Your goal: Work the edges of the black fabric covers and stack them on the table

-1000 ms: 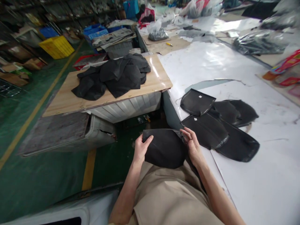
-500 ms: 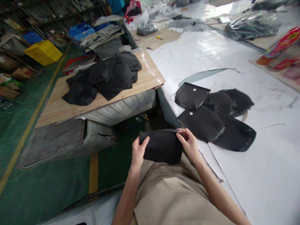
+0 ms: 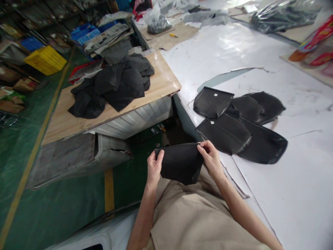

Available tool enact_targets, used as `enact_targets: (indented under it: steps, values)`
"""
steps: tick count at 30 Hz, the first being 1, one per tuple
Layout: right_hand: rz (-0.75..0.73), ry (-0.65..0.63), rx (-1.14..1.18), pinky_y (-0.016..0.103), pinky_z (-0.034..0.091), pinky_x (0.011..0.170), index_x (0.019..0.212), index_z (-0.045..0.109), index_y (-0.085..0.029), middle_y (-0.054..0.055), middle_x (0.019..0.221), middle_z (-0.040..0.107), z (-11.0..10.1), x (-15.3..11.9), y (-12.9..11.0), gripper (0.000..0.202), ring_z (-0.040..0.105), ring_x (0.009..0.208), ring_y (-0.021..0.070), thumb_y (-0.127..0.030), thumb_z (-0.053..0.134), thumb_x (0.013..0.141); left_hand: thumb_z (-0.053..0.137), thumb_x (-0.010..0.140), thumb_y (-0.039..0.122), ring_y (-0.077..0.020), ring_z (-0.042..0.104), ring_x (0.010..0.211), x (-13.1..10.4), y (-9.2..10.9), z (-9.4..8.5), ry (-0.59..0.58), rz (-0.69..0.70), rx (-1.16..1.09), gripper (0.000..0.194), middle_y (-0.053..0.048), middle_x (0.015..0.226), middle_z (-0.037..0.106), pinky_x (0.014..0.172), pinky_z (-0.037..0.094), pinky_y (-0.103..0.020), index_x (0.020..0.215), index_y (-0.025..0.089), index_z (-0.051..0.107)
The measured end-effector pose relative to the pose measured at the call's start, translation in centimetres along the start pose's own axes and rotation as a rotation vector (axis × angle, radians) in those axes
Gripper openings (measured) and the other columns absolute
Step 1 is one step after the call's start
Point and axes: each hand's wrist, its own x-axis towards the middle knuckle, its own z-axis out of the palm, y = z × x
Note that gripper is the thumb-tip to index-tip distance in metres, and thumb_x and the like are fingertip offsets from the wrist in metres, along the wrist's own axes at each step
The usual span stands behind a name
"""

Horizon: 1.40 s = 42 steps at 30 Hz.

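A piece of black fabric (image 3: pixel 180 163) is stretched between my two hands, just above my lap. My left hand (image 3: pixel 154 166) pinches its upper left corner with the thumb on top. At the upper right corner, my right hand (image 3: pixel 211 158) grips the edge between thumb and fingers. The fabric's top edge is nearly straight and its lower edge hangs loose. To the right, on the white table (image 3: pixel 299 180), lie several black shaped pieces (image 3: pixel 223 135) with rounded ends, overlapping; two carry small white stickers.
A heap of black fabric pieces (image 3: pixel 111 83) rests on a wooden board (image 3: pixel 166 74) at the left, above a pale bin (image 3: pixel 140 116). Farther off are a yellow crate (image 3: pixel 46 59), clear plastic bags (image 3: pixel 286 15) and a yellow pen (image 3: pixel 173 35). Green floor (image 3: pixel 78 194) shows below.
Both hands still hold the black fabric at its upper corners. Its lower edge has shifted slightly and hangs more to a point. The view has moved a little.
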Motion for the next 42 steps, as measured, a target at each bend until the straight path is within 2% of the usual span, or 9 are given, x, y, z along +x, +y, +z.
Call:
enact_targets:
  steps: [12, 16, 22, 27, 33, 36, 40, 42]
  values:
    - [-0.091, 0.026, -0.075, 0.028, 0.038, 0.068, 0.082, 0.051, -0.023, -0.001, 0.077, 0.051, 0.3, -0.1, 0.3, 0.019, 0.047, 0.073, 0.0165, -0.038, 0.062, 0.086, 0.061, 0.085, 0.047, -0.0136, 0.054, 0.068, 0.1, -0.5, -0.5, -0.018, 0.019, 0.021, 0.032, 0.0, 0.072, 0.059, 0.063, 0.043, -0.021, 0.075, 0.016, 0.06]
    - [-0.119, 0.06, -0.072, 0.029, 0.038, 0.069, 0.083, 0.052, -0.022, -0.001, 0.08, 0.054, 0.5, -0.3, 0.5, 0.017, 0.049, 0.074, 0.0164, -0.036, 0.063, 0.086, 0.059, 0.086, 0.048, -0.0132, 0.054, 0.068, 0.1, -0.9, -0.4, 0.005, 0.04, 0.015, 0.034, 0.0, 0.071, 0.059, 0.063, 0.043, -0.021, 0.075, 0.016, 0.06]
    - [-0.134, 0.084, -0.068, 0.032, 0.042, 0.076, 0.082, 0.053, -0.022, 0.002, 0.087, 0.061, 0.6, -0.6, 0.2, 0.016, 0.056, 0.083, 0.019, -0.033, 0.064, 0.086, 0.059, 0.085, 0.05, -0.0141, 0.058, 0.066, -0.1, -1.4, -0.4, 0.028, -0.006, -0.044, 0.036, -0.001, 0.069, 0.062, 0.061, 0.046, -0.022, 0.075, 0.016, 0.06]
    - [-0.157, 0.069, -0.07, 0.033, 0.044, 0.077, 0.079, 0.052, -0.022, 0.003, 0.089, 0.064, 0.4, -0.8, -0.4, 0.017, 0.06, 0.084, 0.0196, -0.032, 0.065, 0.086, 0.056, 0.089, 0.045, -0.0169, 0.065, 0.079, -0.5, -0.6, -0.8, -0.051, 0.043, 0.038, 0.031, -0.004, 0.084, 0.069, 0.071, 0.051, -0.024, 0.089, 0.016, 0.065]
    - [-0.209, -0.018, -0.065, 0.034, 0.045, 0.079, 0.078, 0.052, -0.022, 0.004, 0.092, 0.066, 0.4, -1.2, -1.6, 0.016, 0.062, 0.086, 0.02, -0.028, 0.064, 0.088, 0.049, 0.095, 0.041, -0.0197, 0.066, 0.098, -0.1, -1.1, -1.7, -0.047, 0.18, 0.234, 0.031, -0.008, 0.106, 0.07, 0.084, 0.05, -0.028, 0.105, 0.018, 0.066]
    - [-0.262, -0.06, -0.102, 0.033, 0.045, 0.078, 0.078, 0.051, -0.022, 0.004, 0.094, 0.066, 0.3, -1.7, -2.6, 0.016, 0.062, 0.089, 0.0198, -0.025, 0.063, 0.089, 0.046, 0.096, 0.036, -0.0194, 0.065, 0.098, 0.4, -1.2, -2.0, -0.065, 0.305, 0.402, 0.028, -0.008, 0.105, 0.069, 0.086, 0.049, -0.03, 0.106, 0.019, 0.066]
    - [-0.279, -0.124, -0.19, 0.027, 0.043, 0.061, 0.081, 0.05, -0.023, 0.004, 0.098, 0.066, 0.3, -2.4, -3.4, 0.014, 0.063, 0.091, 0.0201, -0.025, 0.061, 0.09, 0.051, 0.094, 0.031, -0.0214, 0.063, 0.099, 0.4, 0.5, -1.2, -0.114, 0.525, 0.64, 0.021, -0.007, 0.1, 0.068, 0.088, 0.047, -0.034, 0.099, 0.02, 0.068]
    - [-0.288, -0.152, -0.225, 0.026, 0.04, 0.056, 0.083, 0.05, -0.023, 0.005, 0.099, 0.066, 0.3, -2.5, -3.5, 0.013, 0.063, 0.091, 0.0201, -0.026, 0.06, 0.091, 0.053, 0.093, 0.029, -0.022, 0.062, 0.101, 0.0, 2.0, -0.1, -0.183, 0.601, 0.651, 0.019, -0.007, 0.102, 0.068, 0.09, 0.045, -0.036, 0.1, 0.021, 0.069]
